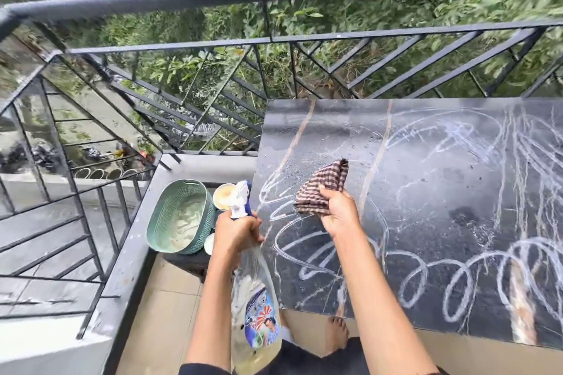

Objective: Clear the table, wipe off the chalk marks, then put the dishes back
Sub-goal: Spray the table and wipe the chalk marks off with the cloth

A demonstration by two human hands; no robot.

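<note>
From your head camera: the teal basket (pixel 179 216) left of the table (pixel 426 192) tilts toward you, apparently empty; a cream bowl (pixel 224 196) sits beside it. Your left hand (pixel 236 230) is clenched on the spray bottle (pixel 254 307), nozzle aimed away from you. Your right hand (pixel 338 213) grips the checked cloth (pixel 321 189) over the chalk marks (pixel 304 253).

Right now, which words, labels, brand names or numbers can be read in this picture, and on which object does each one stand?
Spray bottle, held in the left hand: colourful printed label with a picture, lettering too blurred to read.
Table: white chalk marks, only loops and lines, no letters or numbers.
Checked cloth in the right hand: no text.
Green basket: no text visible.
</note>
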